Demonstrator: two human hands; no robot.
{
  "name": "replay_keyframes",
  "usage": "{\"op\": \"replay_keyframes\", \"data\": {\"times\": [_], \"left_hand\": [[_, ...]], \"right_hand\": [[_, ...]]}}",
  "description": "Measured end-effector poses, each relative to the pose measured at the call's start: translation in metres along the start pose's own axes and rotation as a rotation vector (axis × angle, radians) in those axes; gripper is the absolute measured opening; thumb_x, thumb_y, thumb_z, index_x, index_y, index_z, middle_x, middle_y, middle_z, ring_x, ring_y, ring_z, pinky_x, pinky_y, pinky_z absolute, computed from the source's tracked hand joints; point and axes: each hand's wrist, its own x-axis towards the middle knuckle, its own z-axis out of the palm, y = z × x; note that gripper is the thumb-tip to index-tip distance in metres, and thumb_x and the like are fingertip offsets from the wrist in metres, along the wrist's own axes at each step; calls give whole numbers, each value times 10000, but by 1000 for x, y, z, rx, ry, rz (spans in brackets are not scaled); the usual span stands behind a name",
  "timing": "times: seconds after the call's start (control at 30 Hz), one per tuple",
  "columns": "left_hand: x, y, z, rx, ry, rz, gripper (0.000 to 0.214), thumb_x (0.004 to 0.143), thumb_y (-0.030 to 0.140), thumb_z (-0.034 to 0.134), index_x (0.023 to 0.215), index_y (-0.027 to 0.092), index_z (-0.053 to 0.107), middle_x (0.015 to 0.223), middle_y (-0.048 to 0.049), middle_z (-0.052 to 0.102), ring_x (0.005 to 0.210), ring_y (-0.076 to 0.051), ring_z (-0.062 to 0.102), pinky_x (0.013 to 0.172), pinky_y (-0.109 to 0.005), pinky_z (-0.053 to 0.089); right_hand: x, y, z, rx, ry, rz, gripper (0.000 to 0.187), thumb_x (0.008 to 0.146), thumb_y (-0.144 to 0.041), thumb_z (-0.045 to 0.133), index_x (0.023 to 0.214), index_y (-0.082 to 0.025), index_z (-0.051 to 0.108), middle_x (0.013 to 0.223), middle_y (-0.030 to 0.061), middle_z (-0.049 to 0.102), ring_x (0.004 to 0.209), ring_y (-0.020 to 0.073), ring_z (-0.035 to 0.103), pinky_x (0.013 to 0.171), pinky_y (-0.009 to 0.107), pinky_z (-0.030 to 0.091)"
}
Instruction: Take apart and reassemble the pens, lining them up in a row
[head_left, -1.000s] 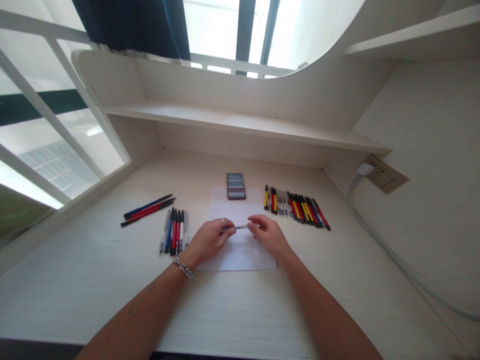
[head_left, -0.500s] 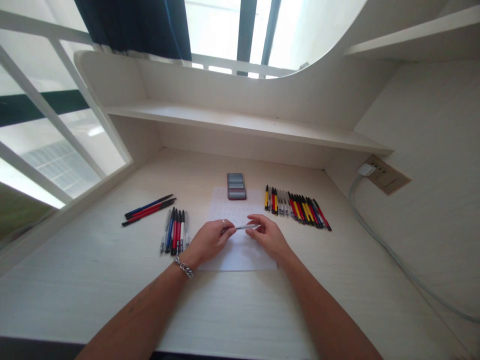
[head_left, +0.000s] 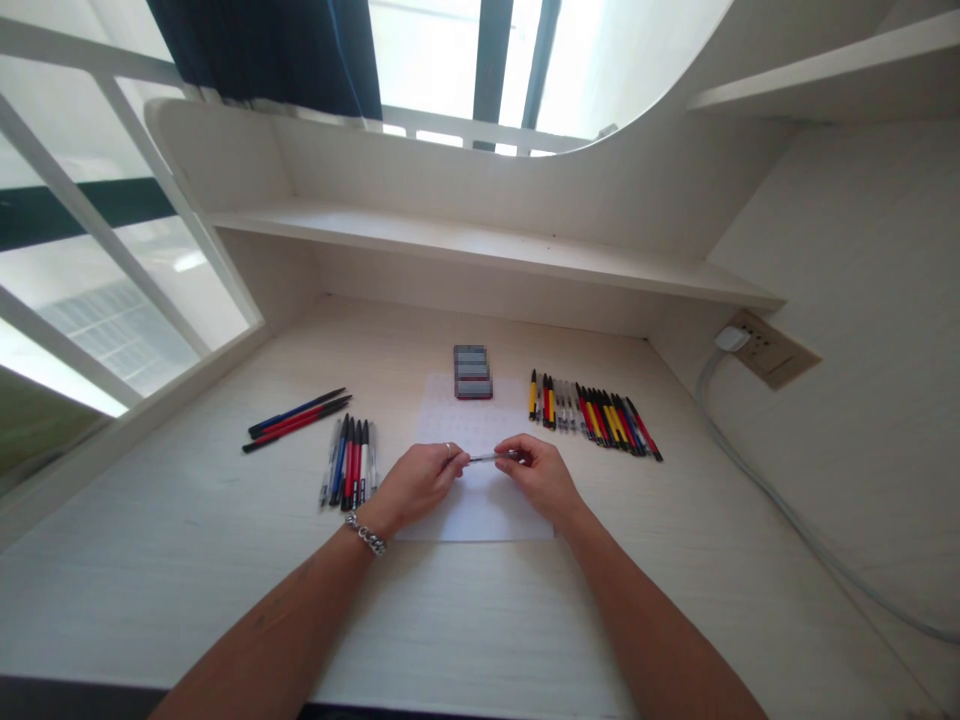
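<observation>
Both hands meet over a white sheet of paper [head_left: 480, 510] in the middle of the desk. My left hand [head_left: 416, 482], with a ring and a chain bracelet, pinches one end of a thin clear pen [head_left: 486, 457]. My right hand [head_left: 541, 474] pinches the other end. The pen lies level between the fingertips, just above the paper. A row of several pens [head_left: 351, 460] lies left of my left hand, and a longer row of several red, yellow and black pens [head_left: 592, 412] lies to the upper right.
A phone [head_left: 472, 372] rests at the paper's far edge. A few loose pens [head_left: 296, 415] lie at an angle further left. A shelf [head_left: 480, 245] runs along the back. A wall socket [head_left: 765, 345] with a grey cable [head_left: 787, 515] is at the right.
My hands have drawn slightly closer together along the pen, and less of it shows between the fingertips. Nothing else on the desk has moved.
</observation>
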Motion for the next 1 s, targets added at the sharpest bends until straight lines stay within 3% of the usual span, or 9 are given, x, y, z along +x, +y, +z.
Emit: {"op": "replay_keyframes", "data": {"times": [0.1, 0.33, 0.53, 1.0], "left_hand": [[0, 0, 0, 4, -21, -9, 372, 922, 367, 348, 779, 192, 644, 732, -23, 684, 686, -154, 612, 642, -238, 400], [-1, 2, 2, -98, 1, 42, 311, 908, 370, 407, 1069, 215, 623, 890, -28, 697, 797, -154, 628, 713, -236, 429], [-2, -1, 4, -79, -5, 98, 254, 881, 308, 466, 1041, 221, 642, 941, -31, 697, 838, -162, 623, 752, -242, 436], [-2, -1, -4, -37, 52, 30, 199, 856, 270, 465, 925, 209, 641, 842, -21, 684, 764, -156, 604, 695, -243, 423]], "right_hand": [[0, -1, 1, 27, 17, -3, 155, 683, -212, 669, 838, -201, 678, 804, 14, 661, 708, 141, 571, 664, 260, 458], [-2, -2, 5, 61, 41, -48, 144, 683, -195, 662, 826, -207, 675, 844, 13, 664, 745, 146, 581, 682, 263, 475], [-3, -5, 4, 40, 20, -68, 142, 694, -202, 662, 834, -211, 683, 858, 15, 668, 755, 147, 587, 691, 265, 475], [4, 0, -16, -12, 72, -24, 178, 671, -259, 681, 837, -197, 695, 817, 34, 671, 726, 157, 592, 675, 282, 486]]}}
